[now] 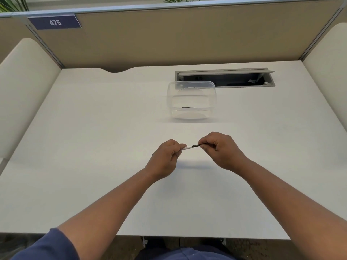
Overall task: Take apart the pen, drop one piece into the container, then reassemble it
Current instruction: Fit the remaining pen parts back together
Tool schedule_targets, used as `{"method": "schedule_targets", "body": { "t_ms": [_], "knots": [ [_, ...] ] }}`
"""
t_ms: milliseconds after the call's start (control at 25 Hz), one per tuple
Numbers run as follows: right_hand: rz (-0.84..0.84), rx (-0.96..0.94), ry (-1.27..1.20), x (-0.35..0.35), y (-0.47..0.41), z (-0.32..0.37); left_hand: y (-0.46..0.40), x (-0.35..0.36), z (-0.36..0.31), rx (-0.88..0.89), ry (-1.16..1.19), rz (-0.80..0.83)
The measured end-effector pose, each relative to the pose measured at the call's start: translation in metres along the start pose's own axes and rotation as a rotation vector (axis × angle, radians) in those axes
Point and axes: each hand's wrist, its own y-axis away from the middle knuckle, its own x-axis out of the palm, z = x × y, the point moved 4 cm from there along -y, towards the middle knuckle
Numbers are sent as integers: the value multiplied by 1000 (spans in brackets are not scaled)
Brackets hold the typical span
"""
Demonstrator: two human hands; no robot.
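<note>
White-barrelled, dark-tipped slim pen (191, 146) is held level above the white table (93, 128), left hand (166, 158) and right hand (219, 149) each with grip clamped on one end, seemingly to twist it, near the clear plastic container (191, 99).

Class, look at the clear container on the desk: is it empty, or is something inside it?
Not empty. The lidless clear container has a thin dark piece lying on its bottom; what the piece is cannot be told.

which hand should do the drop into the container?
Probably the right hand: it pinches the black end of the pen and sits nearer the container, which stands ahead and slightly right. The left hand holds the white barrel.
</note>
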Motion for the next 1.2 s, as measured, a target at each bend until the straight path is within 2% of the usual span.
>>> {"method": "schedule_targets", "body": {
  "t_ms": [240, 520, 800, 1040, 1200],
  "knots": [
    [27, -59, 71, 5, 4, 3, 1, 1, -12, 25, -89, -28],
    [27, -6, -33, 8, 10, 0, 0, -2, -20, -4, -98, 1],
    [24, -60, 73, 14, 10, 4, -2, -3, -25, -17, -104, 43],
    [105, 89, 37, 21, 12, 5, -4, -3, -29, 91, -198, -17],
    [173, 400, -335, 26, 12, 0, -5, -3, -26, 80, -222, 11]
  ]
}}
